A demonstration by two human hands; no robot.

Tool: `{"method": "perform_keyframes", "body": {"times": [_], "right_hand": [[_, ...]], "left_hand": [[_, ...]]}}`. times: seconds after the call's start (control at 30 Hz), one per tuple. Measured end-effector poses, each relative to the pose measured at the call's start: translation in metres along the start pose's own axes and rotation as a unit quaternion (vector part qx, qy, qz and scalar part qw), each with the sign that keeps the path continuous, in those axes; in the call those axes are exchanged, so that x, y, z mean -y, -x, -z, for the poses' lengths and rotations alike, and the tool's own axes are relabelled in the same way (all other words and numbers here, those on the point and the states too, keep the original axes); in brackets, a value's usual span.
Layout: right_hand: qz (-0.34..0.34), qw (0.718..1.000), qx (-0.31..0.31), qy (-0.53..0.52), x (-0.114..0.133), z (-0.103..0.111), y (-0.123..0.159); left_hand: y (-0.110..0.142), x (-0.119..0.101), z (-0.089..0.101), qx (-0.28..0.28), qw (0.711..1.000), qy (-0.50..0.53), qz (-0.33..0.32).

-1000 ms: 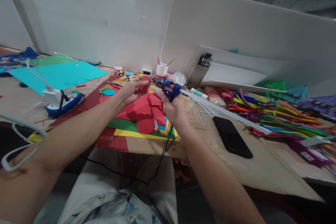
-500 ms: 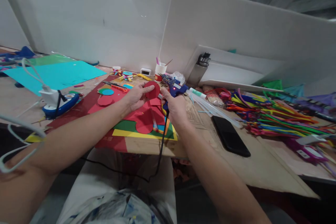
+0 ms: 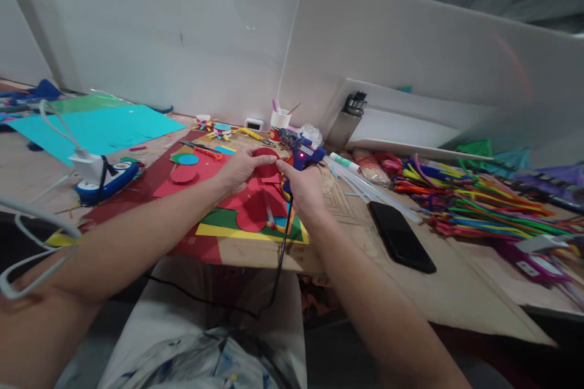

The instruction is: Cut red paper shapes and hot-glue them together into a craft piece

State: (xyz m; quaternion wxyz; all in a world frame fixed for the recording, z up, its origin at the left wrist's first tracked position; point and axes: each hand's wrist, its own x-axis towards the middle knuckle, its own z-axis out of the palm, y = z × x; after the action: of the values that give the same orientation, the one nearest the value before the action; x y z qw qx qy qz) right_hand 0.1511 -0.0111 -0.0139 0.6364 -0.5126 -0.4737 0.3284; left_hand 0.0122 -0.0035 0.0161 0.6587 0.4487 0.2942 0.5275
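Note:
My left hand (image 3: 241,171) is closed on a red paper circle (image 3: 265,155), its thumb lying across the front. My right hand (image 3: 305,185) pinches the circle's right edge with thumb and finger. Just past the right hand is a blue glue gun (image 3: 305,153) with a small red light; its black cord (image 3: 281,249) runs down over the table edge. The hand hides the gun's lower part. Beneath both hands lie red paper pieces (image 3: 250,214) on green and yellow sheets (image 3: 241,231).
Scissors (image 3: 205,149) and a blue paper circle (image 3: 187,159) lie to the left. A paper cup (image 3: 280,118) and a bottle (image 3: 350,118) stand behind. Rightward are glue sticks (image 3: 365,182), a black phone (image 3: 401,236) and pipe cleaners (image 3: 488,194). A power strip (image 3: 107,181) sits left.
My right thumb and finger have moved left onto the edge of the red paper circle. The circle has tilted and sits slightly lower. The glue gun looks unmoved.

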Motion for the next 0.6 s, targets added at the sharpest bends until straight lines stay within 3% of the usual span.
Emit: {"method": "perform_keyframes", "body": {"times": [0.6], "right_hand": [[-0.003, 1.000, 0.013, -0.016, 0.0030, -0.0018, 0.0055]], "left_hand": [[-0.0046, 0.0010, 0.0020, -0.013, 1.000, 0.002, 0.020]]}}
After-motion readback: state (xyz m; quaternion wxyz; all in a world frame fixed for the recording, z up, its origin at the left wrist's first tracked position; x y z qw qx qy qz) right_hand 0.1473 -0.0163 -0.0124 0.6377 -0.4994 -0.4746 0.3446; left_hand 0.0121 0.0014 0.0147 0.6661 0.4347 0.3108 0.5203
